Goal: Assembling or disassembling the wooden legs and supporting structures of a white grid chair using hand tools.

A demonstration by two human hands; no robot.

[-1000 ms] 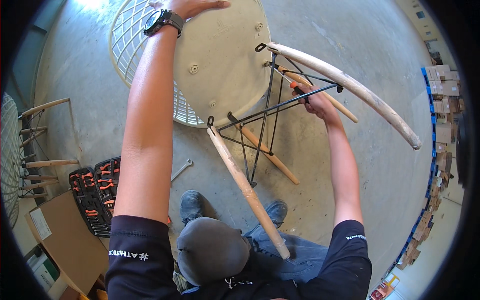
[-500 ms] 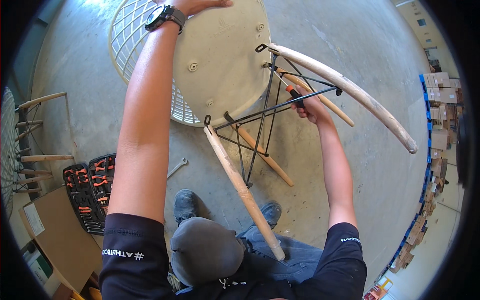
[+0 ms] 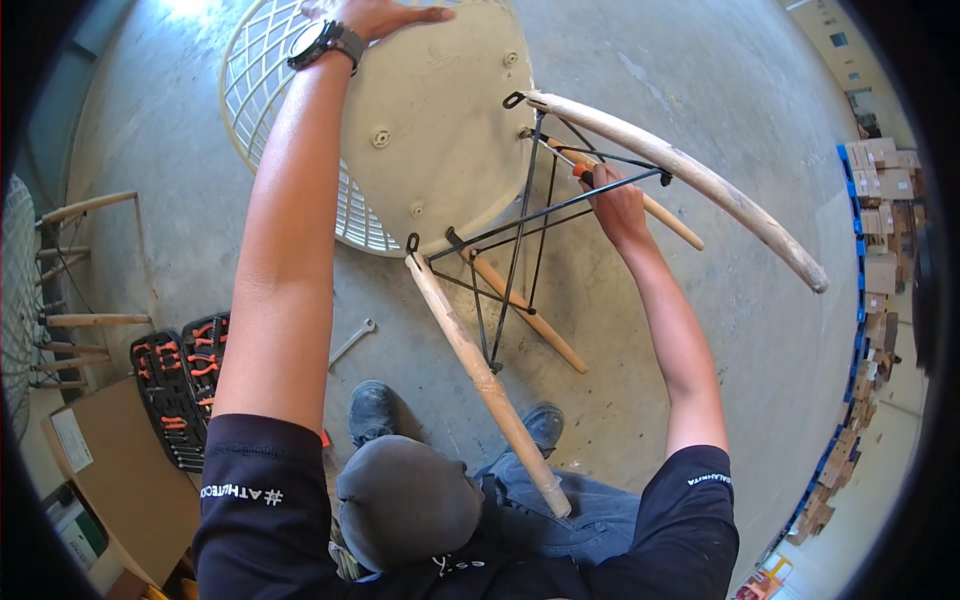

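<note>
A cream plastic chair (image 3: pixel 450 110) lies tipped over, the underside of its seat showing and its lattice back (image 3: pixel 245 90) to the left. My left hand (image 3: pixel 375 16) grips the seat's far edge, thumb stretched along the underside; its other fingers are partly out of view. My right hand (image 3: pixel 618 205) is closed round the handle of a screwdriver (image 3: pixel 582 172), orange and black. The shaft points at a black bracket on the seat's right edge; its tip is too small to make out. Wooden legs (image 3: pixel 690 175) joined by black metal rods (image 3: pixel 545 212) extend from the seat.
A wrench (image 3: pixel 352 342) lies on the concrete floor near my left shoe (image 3: pixel 372 410). To the left are an open tool case (image 3: pixel 165 390), a cardboard box (image 3: pixel 120 470) and another chair's legs (image 3: pixel 95 320). Stacked cartons (image 3: pixel 880 210) line the far right.
My right hand has shifted up along the screwdriver, covering more of its handle. The seat has moved slightly left. My left hand stays on the seat's edge.
</note>
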